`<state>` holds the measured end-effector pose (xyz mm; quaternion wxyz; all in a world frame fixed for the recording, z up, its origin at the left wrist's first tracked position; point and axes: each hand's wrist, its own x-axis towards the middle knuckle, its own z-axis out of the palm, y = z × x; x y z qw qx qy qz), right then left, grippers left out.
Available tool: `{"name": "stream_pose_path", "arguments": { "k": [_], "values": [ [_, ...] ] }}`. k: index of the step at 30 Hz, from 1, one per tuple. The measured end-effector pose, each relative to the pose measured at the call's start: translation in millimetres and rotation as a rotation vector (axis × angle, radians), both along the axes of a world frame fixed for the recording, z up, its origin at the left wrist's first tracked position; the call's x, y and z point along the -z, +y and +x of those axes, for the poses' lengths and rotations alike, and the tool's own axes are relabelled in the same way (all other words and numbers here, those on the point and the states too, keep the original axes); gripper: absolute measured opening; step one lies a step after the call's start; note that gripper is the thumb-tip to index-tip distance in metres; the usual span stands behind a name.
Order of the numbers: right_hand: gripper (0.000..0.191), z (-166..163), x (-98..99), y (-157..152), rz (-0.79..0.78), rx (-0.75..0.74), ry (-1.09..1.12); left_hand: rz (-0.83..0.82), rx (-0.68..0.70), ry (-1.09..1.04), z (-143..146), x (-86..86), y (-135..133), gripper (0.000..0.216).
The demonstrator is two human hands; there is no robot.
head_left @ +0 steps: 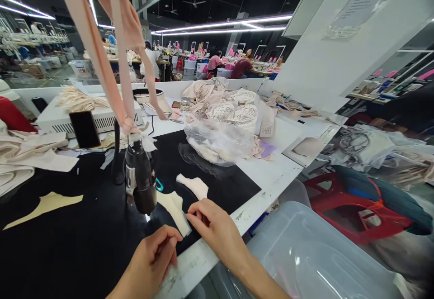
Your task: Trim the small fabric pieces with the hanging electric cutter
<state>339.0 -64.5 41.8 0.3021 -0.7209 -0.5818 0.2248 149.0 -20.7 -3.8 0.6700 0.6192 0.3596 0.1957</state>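
A pale cream stack of cut fabric point(173, 209) lies on the black mat point(101, 244), its lower end between my two hands. My left hand point(154, 254) is closed, with thumb and forefinger pressed together by that end. On the other side, my right hand point(214, 227) is also closed in a pinch, its fingertips right at the stack's edge. Whatever either pinch holds is hidden. Just above sits a second cream piece point(195, 187). A black hand-held electric machine point(139, 179) stands left of the stack, with peach fabric strips point(127, 64) tied to its top.
A yellowish curved piece point(45, 205) lies on the mat at left. Behind are a phone point(84, 129), a white vented box point(57, 120), a clear plastic bag point(220, 143) and piled lace cups point(233, 109). A translucent bin point(305, 249) stands beyond the table's right edge.
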Motion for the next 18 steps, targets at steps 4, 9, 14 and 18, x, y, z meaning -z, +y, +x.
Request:
{"name": "stream_pose_path", "arguments": {
  "k": [4, 9, 14, 18],
  "values": [
    [0.006, -10, 16.2, 4, -0.012, 0.033, -0.061, 0.268, -0.051, 0.16, -3, -5.9, -1, 0.029],
    [0.02, -13, 22.2, 8, 0.039, 0.026, -0.043, 0.511, 0.007, 0.292, -5, -10.6, 6, 0.032],
    [0.018, -11, 16.1, 8, 0.084, 0.027, 0.058, 0.828, 0.002, 0.396, -7, -4.2, 9, 0.036],
    [0.017, -9, 15.4, 9, 0.108, 0.057, 0.093, 0.969, 0.026, 0.489, -6, 0.3, 9, 0.036]
  ]
}}
